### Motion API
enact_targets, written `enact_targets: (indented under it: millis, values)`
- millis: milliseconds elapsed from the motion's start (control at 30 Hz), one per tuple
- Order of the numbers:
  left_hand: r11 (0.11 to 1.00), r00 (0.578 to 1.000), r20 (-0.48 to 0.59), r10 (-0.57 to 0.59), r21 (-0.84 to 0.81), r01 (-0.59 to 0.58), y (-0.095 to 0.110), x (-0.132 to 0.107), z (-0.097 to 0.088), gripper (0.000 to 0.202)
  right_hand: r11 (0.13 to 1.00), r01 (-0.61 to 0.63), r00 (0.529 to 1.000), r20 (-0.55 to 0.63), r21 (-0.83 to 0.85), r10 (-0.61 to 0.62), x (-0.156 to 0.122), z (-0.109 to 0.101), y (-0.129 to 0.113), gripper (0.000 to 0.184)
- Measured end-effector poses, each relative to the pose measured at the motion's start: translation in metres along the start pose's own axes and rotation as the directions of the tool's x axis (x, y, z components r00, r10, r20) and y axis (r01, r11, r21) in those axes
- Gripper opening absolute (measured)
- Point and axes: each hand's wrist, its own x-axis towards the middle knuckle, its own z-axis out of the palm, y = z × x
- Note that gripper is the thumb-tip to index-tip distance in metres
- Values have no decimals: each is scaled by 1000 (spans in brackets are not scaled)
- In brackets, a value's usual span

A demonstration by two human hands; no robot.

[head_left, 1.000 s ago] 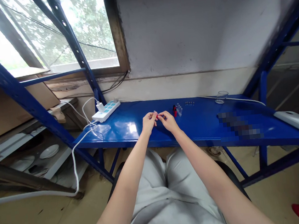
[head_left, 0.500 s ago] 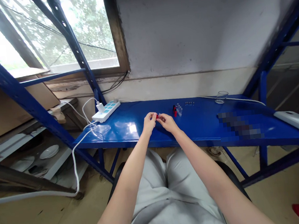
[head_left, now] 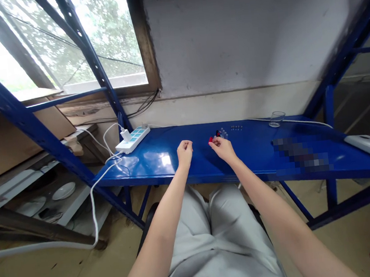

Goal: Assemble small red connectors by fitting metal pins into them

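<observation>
Apparently partway along, I pinch a red piece (head_left: 210, 139) in my right hand (head_left: 223, 148), my curled left hand's (head_left: 184, 151) grip unclear, clear pieces (head_left: 224, 134) and metal bits (head_left: 237, 127) lying loose right of centre.

This looks like a workshop or storeroom corner: a blue metal worktop (head_left: 256, 162) is framed by perforated rack posts (head_left: 92, 55) against a scuffed wall (head_left: 227, 41). A power strip (head_left: 135, 139), a large cardboard box (head_left: 16, 138) and worn side shelving (head_left: 83, 197) holding dishes (head_left: 64, 191) suggest a makeshift utility space.
</observation>
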Motion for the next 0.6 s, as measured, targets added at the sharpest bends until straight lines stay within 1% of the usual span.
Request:
enact_targets:
  millis: [100,167,233,300,400,600]
  values:
    - [996,997,4,83,33,-84,-4,0,0,12,984,-41,998,44,-174,50,-1,-21,12,20]
    - [995,996,23,92,41,-93,-5,0,-1,12,964,-48,996,54,-263,64,-3,-32,18,18]
    - [995,995,33,89,44,-91,-4,0,-1,12,951,-37,997,51,-308,55,-4,-37,23,19]
    - [996,996,35,79,48,-81,-3,-1,-1,12,945,-24,998,47,-328,41,-4,-38,27,21]
    - [996,997,33,70,57,-72,-2,-1,0,12,937,-15,999,43,-348,32,-3,-34,30,21]
    - [994,996,46,78,68,-81,-4,1,0,12,914,-59,995,48,-400,85,1,-28,32,20]
